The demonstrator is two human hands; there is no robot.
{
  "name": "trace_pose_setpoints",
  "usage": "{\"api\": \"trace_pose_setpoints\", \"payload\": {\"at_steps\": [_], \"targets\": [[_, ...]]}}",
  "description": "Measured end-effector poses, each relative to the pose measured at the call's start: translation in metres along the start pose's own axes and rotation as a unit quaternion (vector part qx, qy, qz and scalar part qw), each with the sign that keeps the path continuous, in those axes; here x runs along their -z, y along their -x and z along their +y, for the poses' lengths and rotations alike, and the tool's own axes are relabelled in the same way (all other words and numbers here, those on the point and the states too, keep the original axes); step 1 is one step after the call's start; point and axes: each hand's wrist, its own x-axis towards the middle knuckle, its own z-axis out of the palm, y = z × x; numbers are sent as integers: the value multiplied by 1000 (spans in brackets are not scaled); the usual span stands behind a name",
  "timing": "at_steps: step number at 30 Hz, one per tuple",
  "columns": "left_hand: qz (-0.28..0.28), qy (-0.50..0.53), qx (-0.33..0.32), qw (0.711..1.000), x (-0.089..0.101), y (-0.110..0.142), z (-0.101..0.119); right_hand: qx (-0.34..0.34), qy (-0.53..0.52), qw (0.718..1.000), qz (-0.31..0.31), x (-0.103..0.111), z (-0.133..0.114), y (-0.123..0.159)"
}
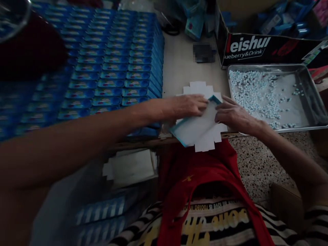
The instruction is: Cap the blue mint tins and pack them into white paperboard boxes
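Note:
A part-folded cardboard box (197,128) lies tilted at the table's front edge, white inside with blue showing along its raised edges. My left hand (188,105) is closed on its far left side, fingers together near the upper corner. At the right, my right hand (234,114) pinches the side by the same corner; its fingertips are partly hidden and slightly blurred. Beneath the box lie white flat cardboard blanks (205,146) with notched flaps, poking out at the top and bottom.
Rows of blue packed boxes (110,73) fill the left of the table. A metal tray (294,127) holds many small pale pellets at the right, with a black carton (256,49) behind it. A dark block (204,53) lies farther back. Below the tabletop sit more flat blanks (134,167).

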Motion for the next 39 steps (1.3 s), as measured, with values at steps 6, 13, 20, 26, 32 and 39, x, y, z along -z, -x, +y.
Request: {"api": "trace_pose_setpoints", "payload": {"at_steps": [6, 13, 20, 26, 32, 39], "targets": [[129, -119, 179, 968, -12, 40, 44, -112, 17, 990, 89, -66, -18, -4], [129, 11, 389, 912, -97, 58, 47, -193, 45, 970, 140, -81, -23, -13], [185, -84, 380, 902, -90, 47, 50, -160, 119, 974, 105, -102, -31, 0], [184, -140, 307, 923, -128, 59, 70, -165, 149, 972, 71, -106, -33, -3], [74, -112, 365, 921, -126, 52, 62, -207, 154, 966, -3, -93, -38, -15], [73, -89, 321, 940, -122, 52, 42, -312, 109, 939, -92, -90, -43, -41]]}}
